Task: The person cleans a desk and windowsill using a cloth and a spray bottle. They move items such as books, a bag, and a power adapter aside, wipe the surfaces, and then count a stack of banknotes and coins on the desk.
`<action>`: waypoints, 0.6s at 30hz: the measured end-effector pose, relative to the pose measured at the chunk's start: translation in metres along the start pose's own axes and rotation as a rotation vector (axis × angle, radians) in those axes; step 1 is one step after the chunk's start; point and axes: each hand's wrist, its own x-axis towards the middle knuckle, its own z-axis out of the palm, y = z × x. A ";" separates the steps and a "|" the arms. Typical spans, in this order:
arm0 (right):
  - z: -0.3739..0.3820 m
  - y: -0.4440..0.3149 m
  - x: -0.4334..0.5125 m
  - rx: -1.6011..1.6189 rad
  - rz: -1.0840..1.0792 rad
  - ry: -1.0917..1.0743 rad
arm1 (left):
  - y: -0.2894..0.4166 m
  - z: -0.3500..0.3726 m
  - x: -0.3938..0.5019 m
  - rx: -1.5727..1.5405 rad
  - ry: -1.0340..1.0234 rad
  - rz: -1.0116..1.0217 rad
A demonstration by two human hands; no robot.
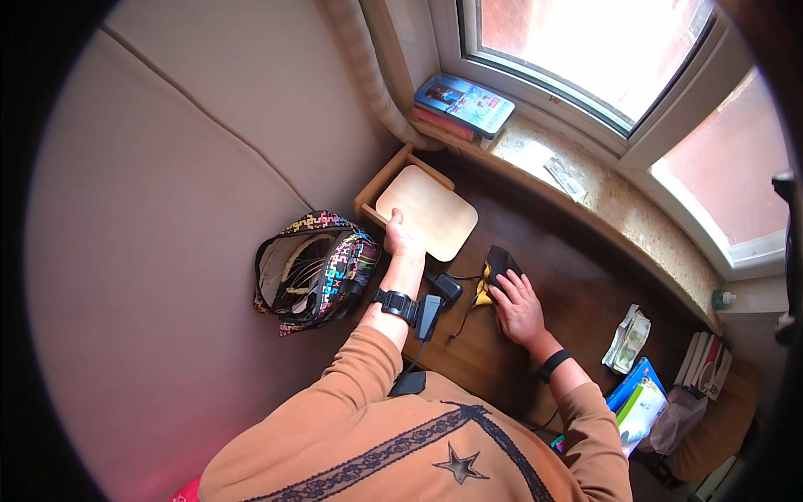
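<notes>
My left hand (401, 236) holds a pale, round-cornered wooden board (430, 210) by its near left edge, the thumb on top and the other fingers hidden beneath. The board tilts over a small wooden rack (384, 179) at the desk's corner. My right hand (518, 306) lies on a black and yellow cloth pouch (497, 267) on the dark wooden desk (564, 263), fingers spread over its right side. From the pouch hangs a dark drawstring. Between my hands sits a black adapter-like block (447, 287) with a cable.
A patterned bag (332, 276) with cables inside stands left against the wall. Books and a tin-like case (465, 105) lie on the stone windowsill (652, 251). Banknotes (629, 342), a blue book (637, 383) and more books (702, 364) are at the right.
</notes>
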 end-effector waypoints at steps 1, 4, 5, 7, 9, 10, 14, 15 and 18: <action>-0.001 0.000 0.000 -0.005 0.004 -0.020 | -0.002 -0.001 0.001 -0.058 -0.030 -0.023; 0.000 0.000 0.001 0.007 0.006 -0.012 | -0.008 0.009 0.010 -0.171 -0.144 -0.043; 0.000 0.001 0.001 0.009 0.008 -0.016 | -0.009 0.018 0.015 -0.173 -0.168 -0.016; 0.002 0.001 0.001 0.009 0.003 -0.005 | -0.010 0.035 0.025 -0.153 -0.236 0.011; 0.003 0.002 0.000 0.015 0.002 0.002 | -0.008 0.045 0.028 0.037 -0.135 -0.045; 0.004 0.002 0.000 0.003 -0.008 0.002 | -0.004 0.044 0.025 0.165 -0.125 0.024; 0.006 0.003 -0.002 -0.020 0.000 -0.006 | 0.019 0.012 -0.020 0.651 -0.145 -0.057; 0.006 0.003 -0.002 -0.013 -0.001 0.004 | 0.028 -0.001 -0.035 0.747 -0.304 -0.064; 0.007 0.003 -0.002 -0.015 0.001 0.017 | 0.012 -0.041 -0.090 1.474 -0.608 0.613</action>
